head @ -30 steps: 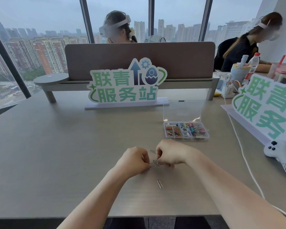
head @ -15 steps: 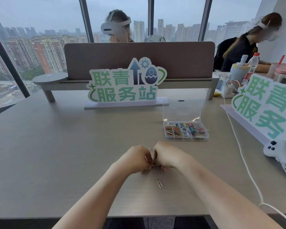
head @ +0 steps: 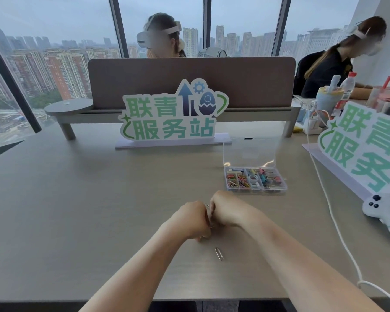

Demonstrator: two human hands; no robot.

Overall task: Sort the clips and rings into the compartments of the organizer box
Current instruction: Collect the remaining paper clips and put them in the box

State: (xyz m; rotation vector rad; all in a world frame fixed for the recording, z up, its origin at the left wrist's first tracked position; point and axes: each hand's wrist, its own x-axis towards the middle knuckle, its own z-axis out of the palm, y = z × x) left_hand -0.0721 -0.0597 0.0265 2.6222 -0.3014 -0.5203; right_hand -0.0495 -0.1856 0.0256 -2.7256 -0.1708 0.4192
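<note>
Pinching small metal clips between them, left hand and right hand; clips' axis unclear.

Grey-brown table, brown divider panel, tall windows showing hazy city towers

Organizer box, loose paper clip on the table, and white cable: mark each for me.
organizer box [head: 284,188]: head view, right front wall.
loose paper clip [head: 219,253]: head view, its middle.
white cable [head: 338,228]: head view, mid-run.
</note>
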